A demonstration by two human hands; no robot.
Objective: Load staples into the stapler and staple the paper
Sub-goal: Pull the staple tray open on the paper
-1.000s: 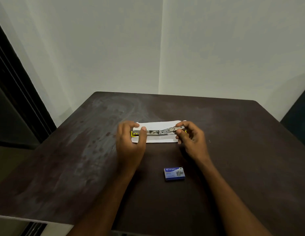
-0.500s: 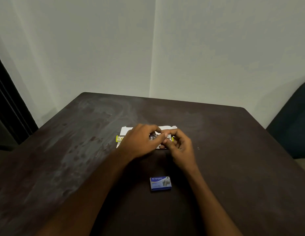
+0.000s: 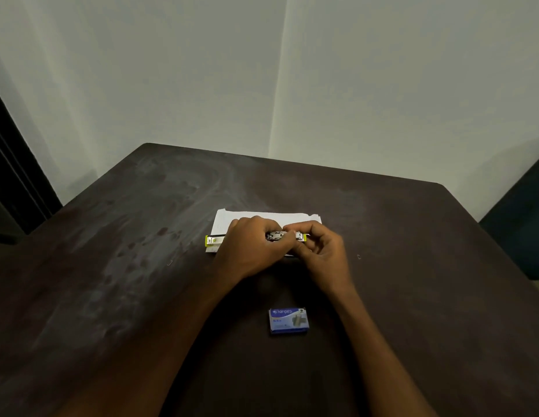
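Stapler, yellow-green plastic with bright metal body (image 3: 213, 240), lies lengthwise across white sheet of paper (image 3: 263, 216) mid-table, opened out flat. Left hand (image 3: 253, 251) covers its middle, fingers curled down onto metal rail. Right hand (image 3: 320, 248) pinches its right end; fingers narrow, fingertips of both hands meeting. 1 small blue cardboard staple box (image 3: 288, 321) sits closed on dark brown wooden table (image 3: 111, 266), nearer the body, between the forearms, apart from both. Bare tabletop left, right, beyond paper; far edge near wall corner.
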